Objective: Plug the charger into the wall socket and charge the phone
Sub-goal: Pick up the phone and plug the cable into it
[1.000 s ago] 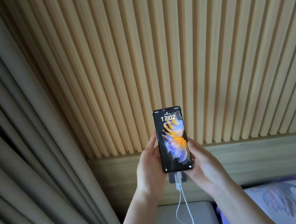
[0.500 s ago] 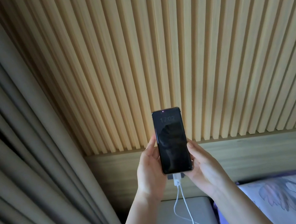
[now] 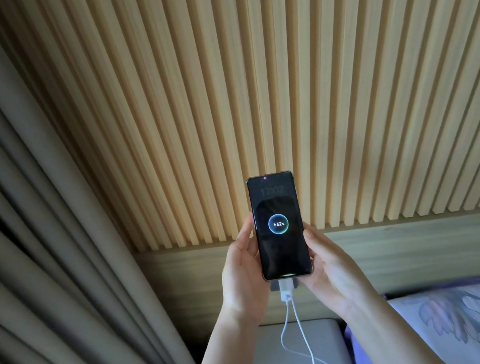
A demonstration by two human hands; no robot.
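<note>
Now: L hand (image 3: 242, 278) fingers pinch phone (image 3: 278, 226) left edge, R hand (image 3: 327, 265) fingers pinch right edge. Phone upright, screen reads 62% w/ bolt icon. Charger (image 3: 285, 290) just below phone, in wall socket; white cable (image 3: 302, 337) hangs from it.

Grey curtain (image 3: 39, 243), slatted wall (image 3: 310, 77), floral bedding (image 3: 471, 318)

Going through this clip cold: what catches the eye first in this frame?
The phone, held upright at centre between the left hand and right hand, its dark screen showing a glowing ring with a bolt and 62%. Below it a white cable loops down from the charger; ribbed wood panelling fills the background.
</note>
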